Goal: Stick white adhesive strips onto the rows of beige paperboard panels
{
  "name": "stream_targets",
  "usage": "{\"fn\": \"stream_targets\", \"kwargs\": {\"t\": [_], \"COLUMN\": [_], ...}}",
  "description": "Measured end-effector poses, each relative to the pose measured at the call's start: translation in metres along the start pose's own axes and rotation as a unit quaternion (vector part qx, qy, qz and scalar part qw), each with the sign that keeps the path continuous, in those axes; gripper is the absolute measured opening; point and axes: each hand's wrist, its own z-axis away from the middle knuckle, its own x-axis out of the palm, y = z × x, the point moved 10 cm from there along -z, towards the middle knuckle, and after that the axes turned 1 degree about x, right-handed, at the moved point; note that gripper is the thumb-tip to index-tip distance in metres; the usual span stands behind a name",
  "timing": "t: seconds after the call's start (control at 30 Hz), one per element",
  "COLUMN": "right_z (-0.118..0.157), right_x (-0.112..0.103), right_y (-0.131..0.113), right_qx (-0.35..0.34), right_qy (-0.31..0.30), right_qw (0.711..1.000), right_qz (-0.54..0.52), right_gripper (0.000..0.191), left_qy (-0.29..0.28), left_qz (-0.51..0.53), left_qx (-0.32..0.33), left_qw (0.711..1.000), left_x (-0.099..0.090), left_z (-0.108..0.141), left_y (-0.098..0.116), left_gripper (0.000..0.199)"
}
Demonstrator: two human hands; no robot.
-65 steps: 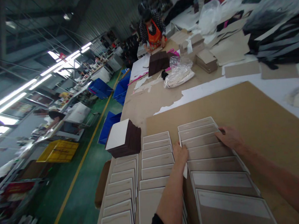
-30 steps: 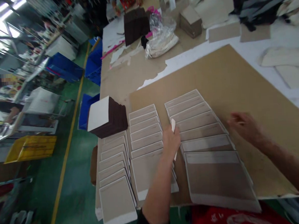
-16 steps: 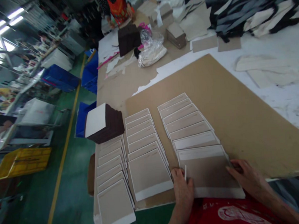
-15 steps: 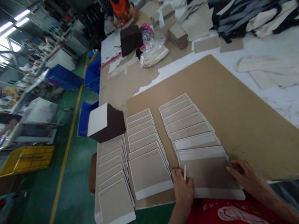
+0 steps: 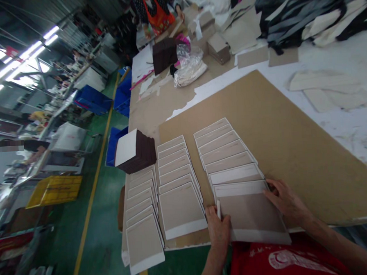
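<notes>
Near panel point(image 5: 249, 212) betw. both hands: L hand point(image 5: 218, 230) at its L edge, fingers curled round white tool point(image 5: 218, 209). R hand point(image 5: 283, 198) pinching upper R edge.

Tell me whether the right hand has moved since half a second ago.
Yes: against the brown board, the right hand moved farther from the front edge, along the panel it touches.

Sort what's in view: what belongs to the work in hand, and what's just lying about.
In the work:
- left hand, holding slim white tool
- right hand, touching front panel
- overlapping panel rows

Apparently lying about:
- clear plastic bag
- black and grey fabric strips
- yellow crate
</notes>
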Motion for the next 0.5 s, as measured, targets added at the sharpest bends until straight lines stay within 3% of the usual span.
{"fn": "stream_targets", "kwargs": {"t": [0.5], "right_z": [0.009], "right_x": [-0.015], "right_y": [-0.017], "right_qx": [-0.012], "right_qy": [0.053], "right_qw": [0.998], "right_qz": [-0.031], "right_gripper": [0.052], "left_qy": [0.046], "left_qz": [0.047], "left_qx": [0.022], "left_qw": [0.998], "left_x": [0.005], "left_z": [0.004], "left_y": [-0.003], "left_gripper": [0.022]}}
